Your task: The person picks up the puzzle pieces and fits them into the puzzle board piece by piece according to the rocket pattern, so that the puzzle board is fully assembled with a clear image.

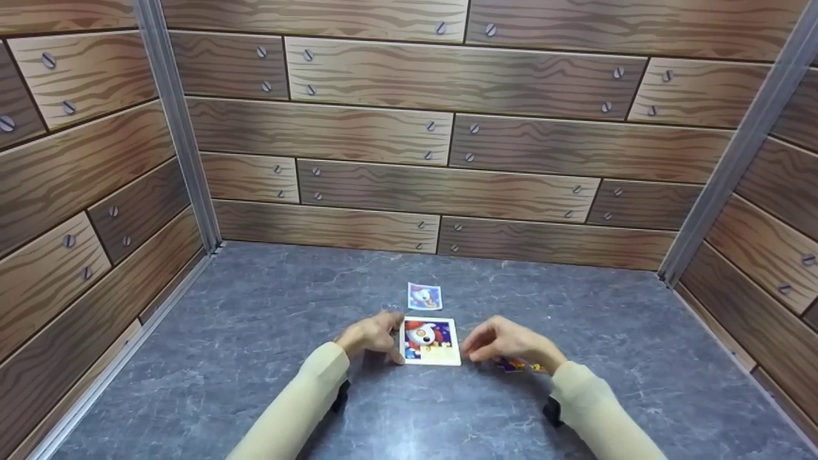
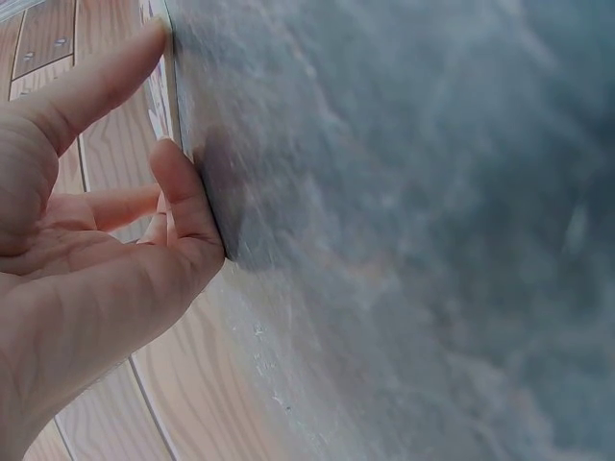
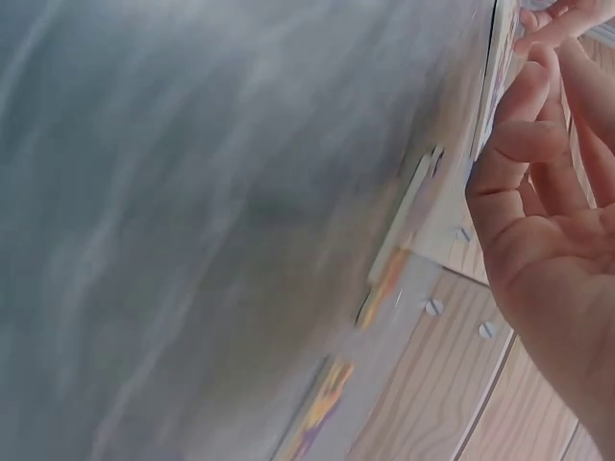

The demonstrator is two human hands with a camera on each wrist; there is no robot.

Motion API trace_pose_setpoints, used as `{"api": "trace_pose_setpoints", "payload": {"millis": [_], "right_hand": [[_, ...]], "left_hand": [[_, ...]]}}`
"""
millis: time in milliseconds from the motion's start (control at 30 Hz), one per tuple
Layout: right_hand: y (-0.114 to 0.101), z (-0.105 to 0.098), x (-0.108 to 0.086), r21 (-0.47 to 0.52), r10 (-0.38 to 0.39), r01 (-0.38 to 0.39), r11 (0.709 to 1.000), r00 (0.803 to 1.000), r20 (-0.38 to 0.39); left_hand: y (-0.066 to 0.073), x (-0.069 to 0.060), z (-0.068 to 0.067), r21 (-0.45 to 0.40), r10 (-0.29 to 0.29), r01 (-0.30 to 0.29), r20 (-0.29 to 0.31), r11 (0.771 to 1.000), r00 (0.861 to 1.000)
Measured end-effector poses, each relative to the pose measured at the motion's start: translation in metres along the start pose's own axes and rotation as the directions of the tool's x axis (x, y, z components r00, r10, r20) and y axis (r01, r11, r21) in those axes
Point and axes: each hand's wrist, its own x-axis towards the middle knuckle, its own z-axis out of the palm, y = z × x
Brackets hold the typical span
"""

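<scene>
A white-framed jigsaw puzzle lies flat on the table, showing a white cartoon figure in red on dark blue. Its lower right part shows pale bare backing. My left hand holds the puzzle's left edge, thumb by the near corner and fingers by the far one. In the left wrist view, the hand's fingertips meet the thin edge. Just right of the puzzle, my right hand has loosely bent fingers; no piece shows in it. Loose puzzle pieces lie beneath and beside that hand, partly hidden.
Beyond the puzzle, a small picture card with a similar image lies on the grey marbled table. Wood-patterned walls with metal corner posts enclose the back and sides. In the right wrist view, loose pieces lie near the wrist.
</scene>
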Motion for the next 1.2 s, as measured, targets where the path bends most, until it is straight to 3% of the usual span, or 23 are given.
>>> {"api": "trace_pose_setpoints", "payload": {"millis": [167,400,533,700,967,1200], "right_hand": [[0.008,-0.01,-0.012,-0.019,-0.031,0.031,0.999,0.999,0.019],[0.014,-0.025,-0.026,-0.033,0.0,0.0,0.999,1.0,0.002],[0.017,-0.031,-0.034,-0.051,0.011,-0.013,0.999,0.999,-0.034],[0.023,-0.037,-0.044,-0.075,0.039,-0.045,0.996,0.997,-0.072],[0.031,-0.04,-0.047,-0.095,0.038,-0.044,0.994,0.997,-0.069],[0.034,-0.04,-0.046,-0.131,0.031,-0.036,0.991,0.999,-0.041]], "left_hand": [[0.0,0.0,0.0,-0.032,-0.01,0.011,0.012,0.999,1.0],[0.0,0.001,-0.003,-0.044,-0.008,0.008,-0.004,0.999,1.0],[-0.001,0.001,-0.001,-0.043,0.0,0.0,-0.005,0.999,1.0],[0.0,0.0,0.001,-0.032,-0.031,0.031,0.005,0.999,1.0],[0.0,-0.001,0.001,-0.02,-0.004,0.004,-0.001,1.0,1.0],[0.0,-0.001,0.001,-0.062,-0.003,0.003,0.006,0.998,1.0]]}}
